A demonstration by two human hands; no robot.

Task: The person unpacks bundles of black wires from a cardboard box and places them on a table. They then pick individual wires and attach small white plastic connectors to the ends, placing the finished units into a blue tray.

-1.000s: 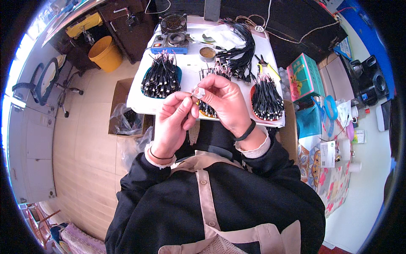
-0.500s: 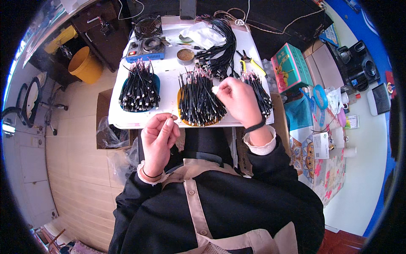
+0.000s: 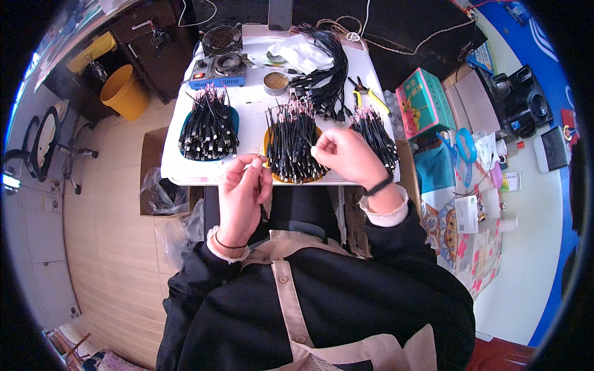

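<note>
Fine grips, neat order

The left hand (image 3: 240, 190) pinches what looks like a thin pinkish wire end (image 3: 258, 151), apparently by fingertip to leave its tip exposed. The right hand (image 3: 351, 157) pinches a white bit (image 3: 314, 151), too small to identify, beside the middle cable bundle (image 3: 292, 145), whose connectors face the person, presumably for orderly handling.

The bare left hand (image 3: 243, 185) points forward, its thumb and forefinger tips pinched together, the other fingers curled. The bare right hand (image 3: 352, 154) is turned inward with its back upward, fingers bent and thumb and forefinger closed in a pinch. The hands are apart. Both forearms, in black fabric sleeves (image 3: 402, 232) with cream cuffs (image 3: 387, 213), reach forward, wrists bared beyond the cuffs
</note>
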